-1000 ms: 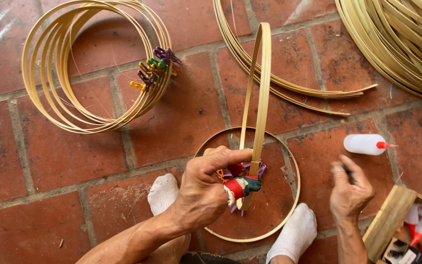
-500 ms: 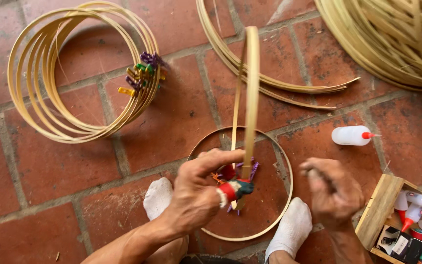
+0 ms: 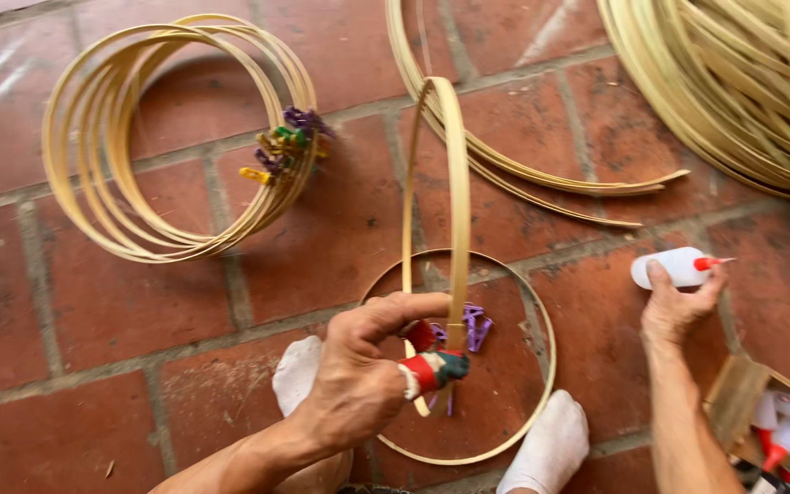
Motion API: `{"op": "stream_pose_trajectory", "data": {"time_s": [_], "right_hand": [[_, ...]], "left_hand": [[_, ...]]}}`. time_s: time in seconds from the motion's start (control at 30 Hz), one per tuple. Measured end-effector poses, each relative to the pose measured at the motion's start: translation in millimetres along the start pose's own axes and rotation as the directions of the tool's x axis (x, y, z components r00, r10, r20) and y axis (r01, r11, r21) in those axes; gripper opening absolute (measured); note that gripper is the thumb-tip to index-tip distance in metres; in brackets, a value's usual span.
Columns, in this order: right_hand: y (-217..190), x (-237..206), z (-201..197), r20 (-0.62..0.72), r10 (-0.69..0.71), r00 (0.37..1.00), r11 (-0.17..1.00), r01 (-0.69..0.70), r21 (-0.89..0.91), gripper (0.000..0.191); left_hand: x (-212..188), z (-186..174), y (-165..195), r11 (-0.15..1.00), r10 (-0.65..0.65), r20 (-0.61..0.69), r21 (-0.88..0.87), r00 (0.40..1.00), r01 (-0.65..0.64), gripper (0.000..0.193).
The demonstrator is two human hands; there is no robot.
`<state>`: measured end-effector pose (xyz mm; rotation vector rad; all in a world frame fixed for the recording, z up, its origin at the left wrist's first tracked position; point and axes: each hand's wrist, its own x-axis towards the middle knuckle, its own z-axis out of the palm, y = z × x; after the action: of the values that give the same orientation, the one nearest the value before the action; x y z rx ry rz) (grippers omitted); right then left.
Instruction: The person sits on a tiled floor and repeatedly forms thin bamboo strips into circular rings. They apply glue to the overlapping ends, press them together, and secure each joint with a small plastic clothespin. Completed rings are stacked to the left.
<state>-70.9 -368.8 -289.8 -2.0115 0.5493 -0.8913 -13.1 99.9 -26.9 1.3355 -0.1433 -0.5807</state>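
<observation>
Bamboo strip loop [image 3: 456, 183]: one, stood upright, its overlapped ends pinched by left hand [image 3: 358, 384] with a taped thumb, apparently to keep the joint shut. Right hand [image 3: 674, 306] closes on one white glue bottle [image 3: 678, 267] lying on brick floor [image 3: 139, 320]. One flat hoop [image 3: 541, 320] underneath. One stack of hoops [image 3: 166, 137] with coloured clips [image 3: 285, 146]. Two white-socked feet [image 3: 546, 448].
</observation>
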Motion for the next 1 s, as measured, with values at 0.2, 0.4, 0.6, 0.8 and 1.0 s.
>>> {"op": "stream_pose_trajectory", "data": {"time_s": [0.2,0.4,0.6,0.8,1.0], "right_hand": [[-146.5,-4.8,-23.7,0.388,-0.169,0.906,0.977,0.206,-0.054,0.071],[-311.1,9.2,-29.5,0.66,-0.531,0.531,0.665,0.744,-0.063,0.076],[-372.9,15.9,-15.9,0.784,-0.55,0.287,0.487,0.873,0.022,0.078],[-376.8,22.4,-14.6,0.812,-0.551,0.191,0.405,0.912,0.06,0.078],[-380.2,26.3,-17.0,0.795,-0.585,0.161,0.391,0.915,0.103,0.068]], "left_hand": [[-2.4,3.7,2.8,0.981,0.1,0.006,0.169,0.995,-0.1,0.043],[-2.1,8.2,2.3,0.995,-0.056,-0.012,0.088,0.998,0.057,0.043],[-1.7,7.1,3.5,0.997,-0.059,0.028,0.042,0.998,0.058,0.051],[-0.2,3.5,2.3,0.999,0.026,0.073,0.034,0.997,-0.028,0.054],[0.4,4.3,2.7,0.999,0.026,0.084,0.042,0.996,-0.029,0.053]]}}
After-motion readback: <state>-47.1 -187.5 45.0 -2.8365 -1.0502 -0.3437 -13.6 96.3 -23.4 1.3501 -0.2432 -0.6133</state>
